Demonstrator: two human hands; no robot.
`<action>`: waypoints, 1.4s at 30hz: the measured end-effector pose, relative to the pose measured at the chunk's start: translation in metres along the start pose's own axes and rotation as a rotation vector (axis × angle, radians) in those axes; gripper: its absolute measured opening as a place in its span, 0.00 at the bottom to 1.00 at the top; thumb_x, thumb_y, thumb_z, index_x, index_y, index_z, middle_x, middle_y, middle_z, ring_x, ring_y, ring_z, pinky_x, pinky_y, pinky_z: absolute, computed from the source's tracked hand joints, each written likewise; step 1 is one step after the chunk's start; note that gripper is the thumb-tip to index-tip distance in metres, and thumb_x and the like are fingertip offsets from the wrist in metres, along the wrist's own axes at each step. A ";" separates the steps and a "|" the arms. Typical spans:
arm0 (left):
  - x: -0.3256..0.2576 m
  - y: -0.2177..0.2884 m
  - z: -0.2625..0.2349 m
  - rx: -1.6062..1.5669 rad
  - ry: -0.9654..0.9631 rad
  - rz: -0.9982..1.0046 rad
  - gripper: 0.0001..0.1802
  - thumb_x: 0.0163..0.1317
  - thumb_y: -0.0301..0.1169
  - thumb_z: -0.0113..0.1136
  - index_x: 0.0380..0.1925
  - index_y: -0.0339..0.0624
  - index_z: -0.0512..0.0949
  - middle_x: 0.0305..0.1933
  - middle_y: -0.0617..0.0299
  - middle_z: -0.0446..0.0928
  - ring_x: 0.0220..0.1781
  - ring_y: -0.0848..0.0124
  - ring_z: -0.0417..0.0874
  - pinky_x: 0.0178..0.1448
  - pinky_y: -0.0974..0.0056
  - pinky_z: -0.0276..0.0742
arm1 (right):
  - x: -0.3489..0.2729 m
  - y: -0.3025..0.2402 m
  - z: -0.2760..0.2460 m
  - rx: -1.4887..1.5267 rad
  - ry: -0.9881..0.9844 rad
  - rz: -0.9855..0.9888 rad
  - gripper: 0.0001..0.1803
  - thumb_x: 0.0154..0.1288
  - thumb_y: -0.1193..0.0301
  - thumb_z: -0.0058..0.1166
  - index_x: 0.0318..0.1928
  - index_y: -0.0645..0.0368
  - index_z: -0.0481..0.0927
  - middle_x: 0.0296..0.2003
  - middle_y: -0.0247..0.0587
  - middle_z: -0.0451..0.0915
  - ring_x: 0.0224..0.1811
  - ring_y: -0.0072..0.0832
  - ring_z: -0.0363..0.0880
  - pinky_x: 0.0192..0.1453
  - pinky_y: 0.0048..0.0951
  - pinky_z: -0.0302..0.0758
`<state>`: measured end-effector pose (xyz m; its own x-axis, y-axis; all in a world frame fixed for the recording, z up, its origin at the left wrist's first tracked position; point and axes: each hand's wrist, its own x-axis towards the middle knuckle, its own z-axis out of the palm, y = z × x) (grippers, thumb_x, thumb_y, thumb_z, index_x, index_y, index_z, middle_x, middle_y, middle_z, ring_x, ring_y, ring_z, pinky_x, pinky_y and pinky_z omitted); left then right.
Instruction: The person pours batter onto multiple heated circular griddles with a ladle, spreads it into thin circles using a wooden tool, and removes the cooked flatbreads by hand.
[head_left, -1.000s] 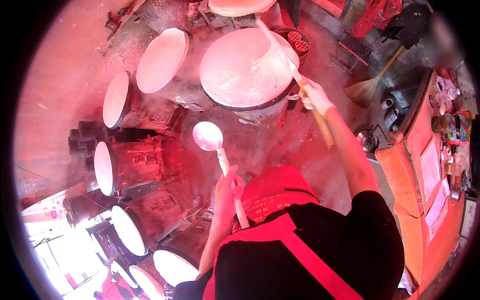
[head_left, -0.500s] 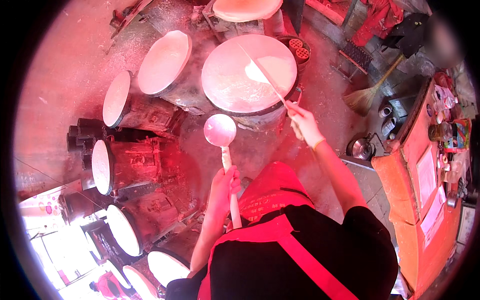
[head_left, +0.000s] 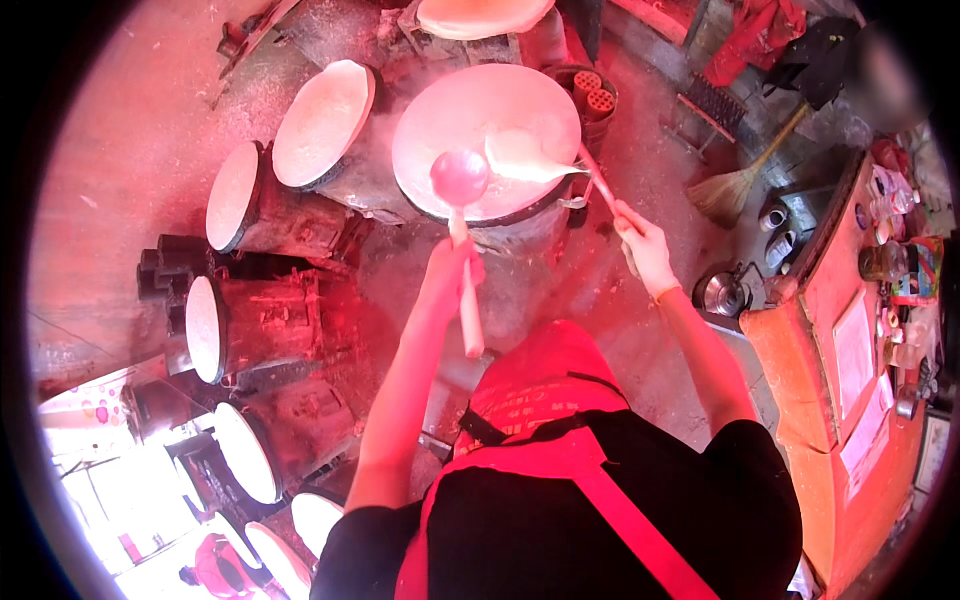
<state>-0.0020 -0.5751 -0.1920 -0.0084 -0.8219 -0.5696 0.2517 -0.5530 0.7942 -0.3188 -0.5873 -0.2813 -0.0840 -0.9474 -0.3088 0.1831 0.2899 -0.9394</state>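
A round flat griddle (head_left: pixel 450 115) covered in a thin white layer sits straight ahead. My left hand (head_left: pixel 449 275) grips the pale handle of a ladle (head_left: pixel 458 176) whose round bowl hangs over the griddle's near edge. My right hand (head_left: pixel 645 245) holds a long thin stick (head_left: pixel 597 182); its flat spreader end (head_left: pixel 525 160) lies on the white layer, right of the ladle bowl. I wear a black top and a red apron.
Several more white-topped round drums stand to the left, among them one (head_left: pixel 322 122) beside the griddle and one (head_left: pixel 228 195) further left. A broom (head_left: pixel 735 180) lies at right, near a metal pot (head_left: pixel 722 292) and an orange cabinet (head_left: pixel 830 330).
My left hand has carried the ladle forward, from above the floor to over the griddle's near edge. My right hand has swept the spreader across the white layer.
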 end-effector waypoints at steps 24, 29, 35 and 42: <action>-0.085 0.059 -0.010 -0.168 -0.066 -0.339 0.09 0.70 0.26 0.45 0.44 0.31 0.67 0.25 0.67 0.64 0.21 0.83 0.64 0.20 0.78 0.63 | -0.079 0.030 0.009 -0.474 -0.117 -0.181 0.22 0.67 0.68 0.55 0.61 0.54 0.73 0.48 0.39 0.82 0.49 0.20 0.78 0.53 0.25 0.73; -0.141 0.087 -0.060 -0.781 -0.539 -0.354 0.18 0.72 0.28 0.42 0.59 0.33 0.64 0.26 0.68 0.63 0.19 0.82 0.63 0.18 0.77 0.60 | -0.092 0.028 0.007 -0.635 0.062 -0.200 0.23 0.66 0.65 0.55 0.61 0.50 0.73 0.46 0.44 0.83 0.46 0.23 0.82 0.47 0.29 0.76; -0.148 0.063 -0.080 -0.396 0.001 -0.216 0.12 0.70 0.27 0.46 0.49 0.34 0.67 0.21 0.70 0.61 0.15 0.84 0.59 0.13 0.79 0.53 | -0.114 0.030 0.064 -0.521 -0.131 -0.145 0.22 0.68 0.69 0.52 0.62 0.55 0.72 0.54 0.40 0.79 0.53 0.24 0.78 0.56 0.25 0.72; -0.147 -0.017 -0.121 -0.795 0.020 -0.184 0.15 0.70 0.34 0.51 0.48 0.35 0.64 0.25 0.69 0.62 0.17 0.86 0.59 0.16 0.80 0.52 | -0.093 -0.014 0.205 -0.706 -0.515 -0.224 0.26 0.73 0.53 0.40 0.61 0.57 0.70 0.35 0.45 0.81 0.35 0.34 0.80 0.40 0.34 0.73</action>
<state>0.1123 -0.4280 -0.1473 -0.1011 -0.7209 -0.6857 0.8597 -0.4102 0.3045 -0.1131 -0.5311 -0.2095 0.4352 -0.8856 -0.1622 -0.4433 -0.0540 -0.8947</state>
